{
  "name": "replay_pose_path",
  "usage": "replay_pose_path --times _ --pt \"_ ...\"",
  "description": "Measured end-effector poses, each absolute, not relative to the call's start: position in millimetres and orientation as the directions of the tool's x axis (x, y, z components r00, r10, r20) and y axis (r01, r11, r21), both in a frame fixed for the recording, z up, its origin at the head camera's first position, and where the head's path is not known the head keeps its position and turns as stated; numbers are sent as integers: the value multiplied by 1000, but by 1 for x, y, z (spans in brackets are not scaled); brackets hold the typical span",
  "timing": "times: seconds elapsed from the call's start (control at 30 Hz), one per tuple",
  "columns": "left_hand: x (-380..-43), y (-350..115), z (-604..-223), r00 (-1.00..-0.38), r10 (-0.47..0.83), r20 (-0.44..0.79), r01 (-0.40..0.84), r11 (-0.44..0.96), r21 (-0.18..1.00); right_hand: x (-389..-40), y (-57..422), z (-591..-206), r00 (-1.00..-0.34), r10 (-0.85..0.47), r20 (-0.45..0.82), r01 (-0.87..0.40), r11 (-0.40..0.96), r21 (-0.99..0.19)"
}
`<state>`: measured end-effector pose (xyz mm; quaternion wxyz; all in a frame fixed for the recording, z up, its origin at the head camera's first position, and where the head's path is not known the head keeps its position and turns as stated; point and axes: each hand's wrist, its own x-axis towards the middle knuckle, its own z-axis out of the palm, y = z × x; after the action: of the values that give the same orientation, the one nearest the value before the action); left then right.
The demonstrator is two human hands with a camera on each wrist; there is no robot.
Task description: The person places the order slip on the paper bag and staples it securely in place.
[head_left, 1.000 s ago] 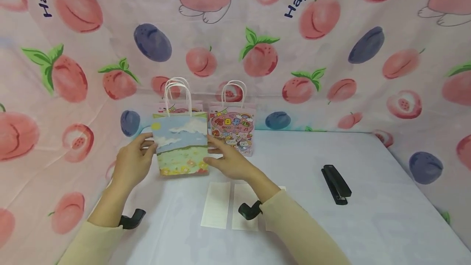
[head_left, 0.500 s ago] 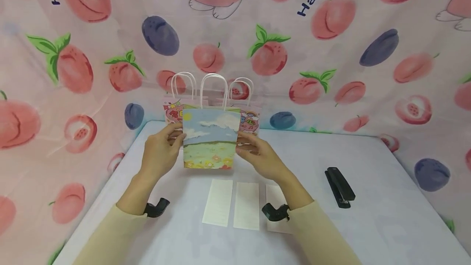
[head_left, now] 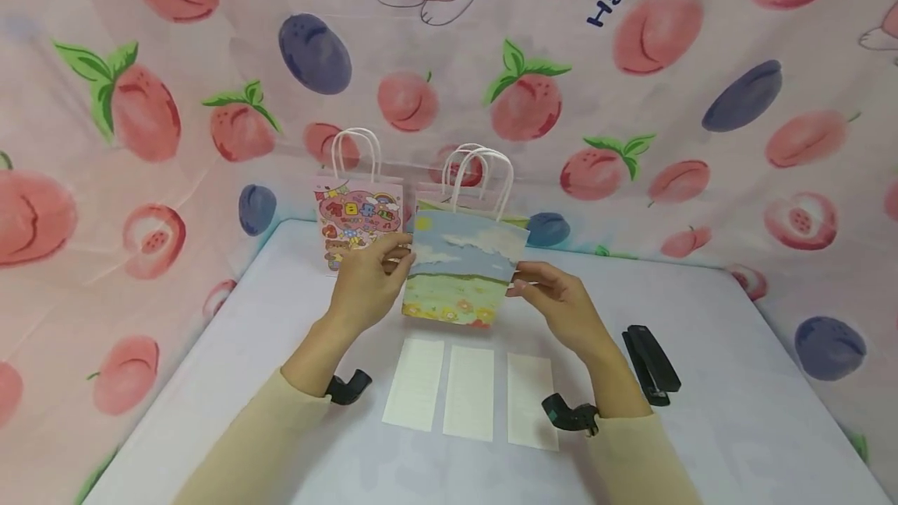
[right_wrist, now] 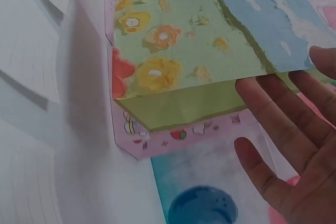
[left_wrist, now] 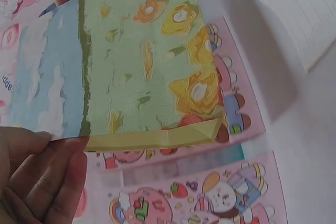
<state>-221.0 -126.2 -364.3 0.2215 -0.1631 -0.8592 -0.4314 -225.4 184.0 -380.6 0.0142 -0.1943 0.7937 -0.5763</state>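
A paper gift bag (head_left: 463, 263) with a painted sky and flower meadow is tilted slightly in front of the pink bags. My left hand (head_left: 372, 279) pinches its left edge, the thumb (left_wrist: 31, 139) in front and fingers behind. At the right edge, my right hand (head_left: 561, 306) touches the bag's side with nearly straight fingers (right_wrist: 283, 121); the little finger stands off it. Whether the bag's base meets the table cannot be told. A pink cartoon gift bag (head_left: 359, 209) stands at the left; another pink bag (left_wrist: 239, 82) is mostly hidden behind the meadow bag.
Three white paper slips, a left one (head_left: 414, 384), a middle one (head_left: 468, 392) and a right one (head_left: 533, 388), lie in a row on the white table (head_left: 435, 474). A black stapler (head_left: 652, 365) lies at the right. A peach-print cloth (head_left: 449, 45) hangs behind.
Both hands have carried the meadow bag rightward, from before the left pink bag to before the right one. The left pink bag now shows. My right fingers have loosened. The head view has shifted slightly.
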Motion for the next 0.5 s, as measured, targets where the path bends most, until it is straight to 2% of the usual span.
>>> replay_pose_path --times 0.23,0.5 --pt "-230 -100 -373 -852 133 507 492 536 686 -226 208 -383 -937 -266 228 -298 260 -919" --pt "-238 -80 -381 -862 177 475 493 507 706 -230 219 -383 -948 -207 243 -301 332 -894"
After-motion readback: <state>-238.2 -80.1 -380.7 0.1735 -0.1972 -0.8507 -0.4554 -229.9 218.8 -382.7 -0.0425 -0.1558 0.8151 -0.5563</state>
